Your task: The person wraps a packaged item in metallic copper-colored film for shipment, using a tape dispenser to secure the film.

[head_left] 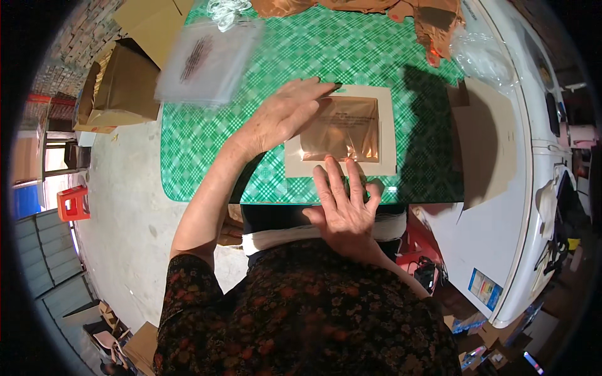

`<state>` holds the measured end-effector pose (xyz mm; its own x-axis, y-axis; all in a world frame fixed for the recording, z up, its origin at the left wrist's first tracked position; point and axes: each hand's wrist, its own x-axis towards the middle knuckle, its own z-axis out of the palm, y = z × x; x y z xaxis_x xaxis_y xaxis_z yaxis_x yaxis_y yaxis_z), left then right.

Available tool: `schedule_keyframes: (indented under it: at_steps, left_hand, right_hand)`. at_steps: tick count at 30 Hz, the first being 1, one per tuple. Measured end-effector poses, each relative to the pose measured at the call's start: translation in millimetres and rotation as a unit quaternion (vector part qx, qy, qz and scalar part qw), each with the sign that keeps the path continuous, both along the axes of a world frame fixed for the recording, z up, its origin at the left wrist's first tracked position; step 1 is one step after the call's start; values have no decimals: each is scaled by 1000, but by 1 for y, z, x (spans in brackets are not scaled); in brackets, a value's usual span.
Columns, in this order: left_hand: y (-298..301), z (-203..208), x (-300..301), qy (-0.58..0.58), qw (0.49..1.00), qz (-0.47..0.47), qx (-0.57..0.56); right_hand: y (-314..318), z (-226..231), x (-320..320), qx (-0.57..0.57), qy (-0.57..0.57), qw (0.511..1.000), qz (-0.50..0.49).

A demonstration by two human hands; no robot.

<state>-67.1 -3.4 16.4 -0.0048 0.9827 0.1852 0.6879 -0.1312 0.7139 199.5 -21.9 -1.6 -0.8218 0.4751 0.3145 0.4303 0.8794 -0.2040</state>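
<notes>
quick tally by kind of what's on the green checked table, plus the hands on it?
Hands: 2, left hand and right hand, both flat on the card
Beige card with brown shiny bag on it: 1
Clear plastic bag, blurred: 1
Brown crumpled pieces at far edge: 1 heap, count unclear
Clear crumpled film: 1
Total: 6

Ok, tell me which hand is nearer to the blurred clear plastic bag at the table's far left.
Left. The left hand lies flat on the tan card's upper left, just right of the clear plastic bag. The right hand rests at the card's near edge, farther away.
</notes>
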Motion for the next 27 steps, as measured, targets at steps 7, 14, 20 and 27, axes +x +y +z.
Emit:
schedule_keyframes:
  at_steps: [7, 14, 20, 27]
  left_hand:
    - [12, 2, 24, 208, 972, -38, 106]
    - [27, -18, 51, 225, 964, -119, 80]
    - [28, -21, 53, 275, 951, -123, 74]
    - [31, -20, 53, 292, 945, -123, 81]
  right_hand:
    - [0, -1, 0, -13, -10, 1000, -4]
    - [-2, -11, 1, -10, 2, 1000, -9]
    - [0, -8, 6, -39, -3, 999, -4]
    - [5, -19, 48, 23, 9, 999, 27]
